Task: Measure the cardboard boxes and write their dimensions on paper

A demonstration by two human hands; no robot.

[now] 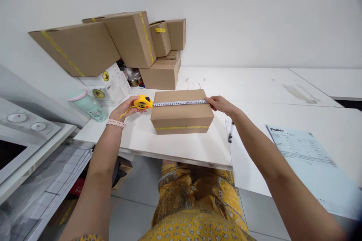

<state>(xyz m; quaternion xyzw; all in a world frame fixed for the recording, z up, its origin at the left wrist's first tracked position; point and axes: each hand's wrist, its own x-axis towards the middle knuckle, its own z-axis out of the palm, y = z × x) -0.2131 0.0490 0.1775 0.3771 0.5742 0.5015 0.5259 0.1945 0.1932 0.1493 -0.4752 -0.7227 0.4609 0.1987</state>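
Observation:
A small cardboard box (181, 116) with a yellow tape stripe sits on the white table (175, 145) in front of me. My left hand (124, 109) grips a yellow tape measure case (143, 102) at the box's left top edge. The white measuring blade (181, 103) stretches across the box top. My right hand (219, 104) pinches the blade's end at the box's right edge.
Several cardboard boxes (127, 41) lean stacked against the wall at the back left, with white packages (109, 83) below them. A mint green bottle (88, 105) lies left of my hand. A pen (230, 133) and a printed sheet (305, 147) lie to the right.

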